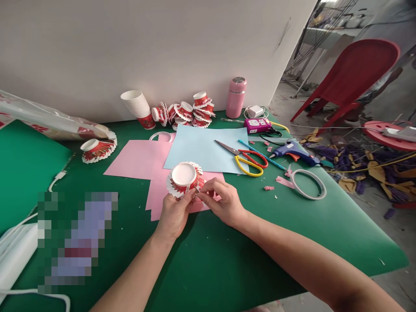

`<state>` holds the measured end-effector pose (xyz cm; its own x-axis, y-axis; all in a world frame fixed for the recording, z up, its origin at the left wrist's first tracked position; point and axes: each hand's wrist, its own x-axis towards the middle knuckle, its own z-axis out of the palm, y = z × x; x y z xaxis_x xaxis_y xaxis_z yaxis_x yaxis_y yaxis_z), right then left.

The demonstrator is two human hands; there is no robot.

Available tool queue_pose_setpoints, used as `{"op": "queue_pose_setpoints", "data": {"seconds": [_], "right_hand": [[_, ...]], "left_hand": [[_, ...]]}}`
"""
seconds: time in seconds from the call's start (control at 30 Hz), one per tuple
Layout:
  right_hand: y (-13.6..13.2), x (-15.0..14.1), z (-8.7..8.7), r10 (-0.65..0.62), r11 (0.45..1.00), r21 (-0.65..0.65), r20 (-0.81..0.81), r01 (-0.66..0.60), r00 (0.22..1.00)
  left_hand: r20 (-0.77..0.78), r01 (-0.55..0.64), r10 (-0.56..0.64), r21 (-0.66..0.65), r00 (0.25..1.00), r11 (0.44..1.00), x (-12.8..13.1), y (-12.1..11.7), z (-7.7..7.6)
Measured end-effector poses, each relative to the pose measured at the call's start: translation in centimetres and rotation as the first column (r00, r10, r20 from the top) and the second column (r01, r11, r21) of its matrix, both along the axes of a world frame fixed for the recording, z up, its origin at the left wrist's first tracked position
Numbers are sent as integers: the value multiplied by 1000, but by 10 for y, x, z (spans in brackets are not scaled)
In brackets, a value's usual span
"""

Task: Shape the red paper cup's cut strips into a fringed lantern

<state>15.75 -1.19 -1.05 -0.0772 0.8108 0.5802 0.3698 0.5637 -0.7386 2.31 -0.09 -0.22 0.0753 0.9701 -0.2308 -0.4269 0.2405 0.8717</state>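
A red and white paper cup [183, 174], its side cut into strips and fanned out, is held bottom up over the green table. My left hand [176, 213] grips its near edge with thumb and fingers. My right hand [222, 200] pinches at the same edge, on a strip of the cup near the left thumb; the exact hold is partly hidden by the fingers. Beneath lie pink paper sheets [136, 159] and a light blue sheet [198, 145]. Scissors [248, 158] with red and yellow handles rest on the blue sheet beside a blue pencil-like stick [260, 153].
Along the wall stand stacked white cups [137, 106], several cut cups [185, 112] and a pink bottle [236, 98]. A blue glue gun [295, 151] and a tape roll [308, 184] lie right. Another cut cup [97, 149] sits left. A red chair [360, 73] stands beyond.
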Motion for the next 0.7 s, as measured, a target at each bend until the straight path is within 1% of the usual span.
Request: {"op": "queue_pose_setpoints", "data": {"seconds": [0.1,0.23,0.3,0.37,0.47,0.57,0.7], "right_hand": [[0,2,-3,12,996,82,85,-19,996],[1,3,-6,-28,990,144,240,-7,970],[2,4,-6,-51,986,165,277,4,960],[3,4,-5,-58,986,166,277,12,959],[2,4,-3,-49,992,128,244,17,969],[1,2,-2,-35,998,62,193,23,980],[-1,-1,-2,1,994,-111,92,10,996]], "left_hand": [[-6,-20,20,24,1000,1000,-2,0,-1],[-62,-18,23,72,998,997,-4,0,-3],[-101,-8,17,88,995,996,-4,0,-4],[-135,2,11,94,991,996,-5,0,-5],[-154,15,3,118,988,993,-6,0,-7],[-180,22,4,141,984,990,-7,-1,-9],[-216,29,9,173,976,985,-6,-1,-11]]}}
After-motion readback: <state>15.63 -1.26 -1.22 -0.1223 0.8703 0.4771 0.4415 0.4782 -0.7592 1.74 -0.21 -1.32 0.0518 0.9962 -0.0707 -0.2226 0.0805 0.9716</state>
